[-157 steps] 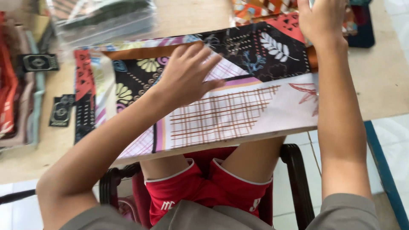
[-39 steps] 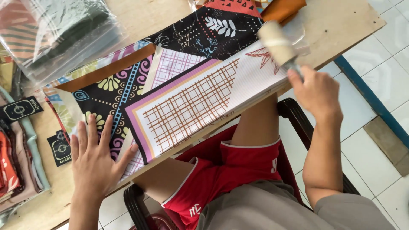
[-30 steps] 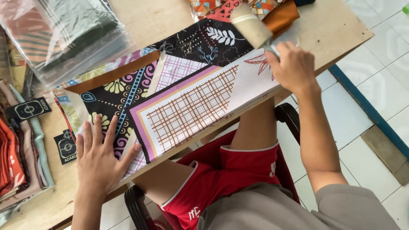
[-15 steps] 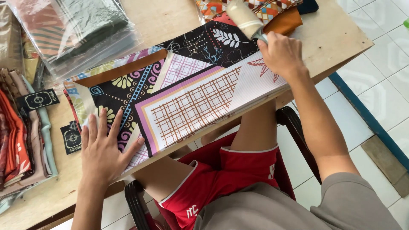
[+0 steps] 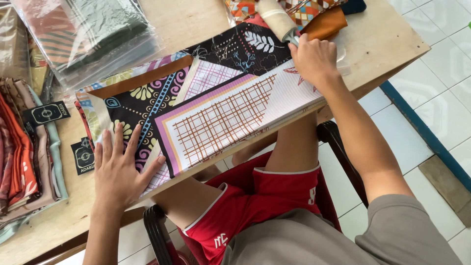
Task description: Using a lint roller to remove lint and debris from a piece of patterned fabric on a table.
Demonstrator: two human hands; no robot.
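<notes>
One folded patterned cloth (image 5: 216, 113) lies flat on the wooden table (image 5: 387, 44), its near edge overhanging the table's front edge above the person's lap. The cloth shows a checked brown-and-white panel with a purple border, a black floral section and a black leaf-print corner.

Left hand (image 5: 120, 169): palm down on the cloth's near-left corner, fingers spread wide and pressed flat. It pins the cloth; nothing is pinched.

Right hand (image 5: 314, 59): resting on the far-right end of the cloth, fingers curled together around the handle of a beige roller (image 5: 274, 17). The fingertips are hidden under the hand, so the exact grip cannot be told. The roller's barrel points away from the person, toward the far side of the table.

Recommended practice, as a judgement from this view:
1. Keep the left palm flat and the fingers fanned, so that the cloth does not creep toward the table edge.
2. Run the roller along the cloth in straight passes, pressing evenly.
3. Support the overhanging edge; weight there may drag the folds out of line.

Surroundings: an orange cloth piece (image 5: 326, 22) lies just beside the roller. Clear bags of folded fabric (image 5: 93, 34) sit at the far left. A stack of folded cloths (image 5: 24, 157) and two black tags (image 5: 46, 113) lie near the left hand.
</notes>
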